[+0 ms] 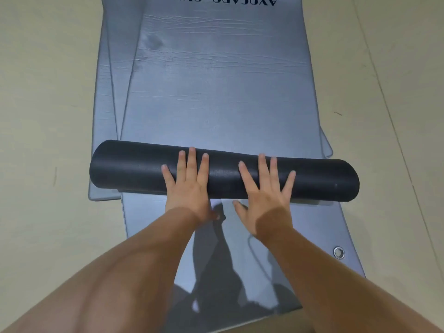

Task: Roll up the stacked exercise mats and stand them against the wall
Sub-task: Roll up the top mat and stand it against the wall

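Note:
A stack of grey exercise mats (216, 80) lies flat on the floor, its edges fanned out at the left. The top mat is partly rolled into a black cylinder (134, 167) lying across the stack, with its flat grey part stretching away from me. My left hand (189, 179) presses on the roll with straight, spread fingers, just left of its middle. My right hand (264, 186) presses beside it in the same way, right of the middle. Both thumbs reach down behind the roll toward the mat underneath (149, 222).
Pale beige floor (48, 92) surrounds the mats on both sides. A metal eyelet (338, 252) sits near the right edge of the lower mat. Dark printed lettering (224, 0) marks the far end of the top mat. No wall is in view.

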### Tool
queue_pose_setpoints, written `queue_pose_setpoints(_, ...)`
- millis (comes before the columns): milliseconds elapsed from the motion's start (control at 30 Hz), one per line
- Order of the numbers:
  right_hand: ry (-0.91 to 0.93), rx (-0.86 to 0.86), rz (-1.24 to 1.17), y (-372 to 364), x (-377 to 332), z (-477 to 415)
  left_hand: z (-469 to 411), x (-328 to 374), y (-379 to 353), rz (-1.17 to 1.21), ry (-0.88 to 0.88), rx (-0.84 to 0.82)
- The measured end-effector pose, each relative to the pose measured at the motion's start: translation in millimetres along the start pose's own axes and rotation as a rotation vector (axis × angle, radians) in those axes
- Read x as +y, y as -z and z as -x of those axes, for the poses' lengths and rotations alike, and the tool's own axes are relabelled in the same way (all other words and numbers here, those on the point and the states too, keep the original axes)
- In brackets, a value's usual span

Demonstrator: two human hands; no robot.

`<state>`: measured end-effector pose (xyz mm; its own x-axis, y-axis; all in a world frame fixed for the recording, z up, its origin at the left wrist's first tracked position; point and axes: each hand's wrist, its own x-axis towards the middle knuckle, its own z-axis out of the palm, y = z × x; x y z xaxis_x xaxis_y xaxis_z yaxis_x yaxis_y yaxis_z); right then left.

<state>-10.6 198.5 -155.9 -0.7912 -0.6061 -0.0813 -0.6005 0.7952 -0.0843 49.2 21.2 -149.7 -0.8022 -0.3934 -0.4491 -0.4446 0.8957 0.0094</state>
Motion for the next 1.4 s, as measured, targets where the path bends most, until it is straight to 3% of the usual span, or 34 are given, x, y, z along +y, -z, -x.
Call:
queue_pose_setpoints(133, 0.006, 0.027, 0.068, -18, 6, 18, -34, -3, 25, 0.003, -0.018, -0.003)
queue_pose_setpoints(300, -0.018, -0.127, 0.147, -13, 20, -17, -71, -6, 55, -0.037, -0.035, -0.023)
queue_pose_setpoints(500, -0.042, -0.259, 0.083, 4, 30, -78, -67, 6, 38, -0.079, -0.116, 0.19)
queue_pose_setpoints(900, 0.017, -0.323, 0.156, 20, 49, -170, -119, 4, 47, -0.146, -0.07, 0.069)
queue_pose_setpoints(1200, 0.016, -0.33, 0.118, 21, 46, -163, -111, 2, 44, -0.215, -0.099, 0.133)
queue_pose_setpoints(1400, -0.019, -0.385, 0.069, 22, 34, -111, -60, 4, 31, -0.203, -0.105, 0.092)
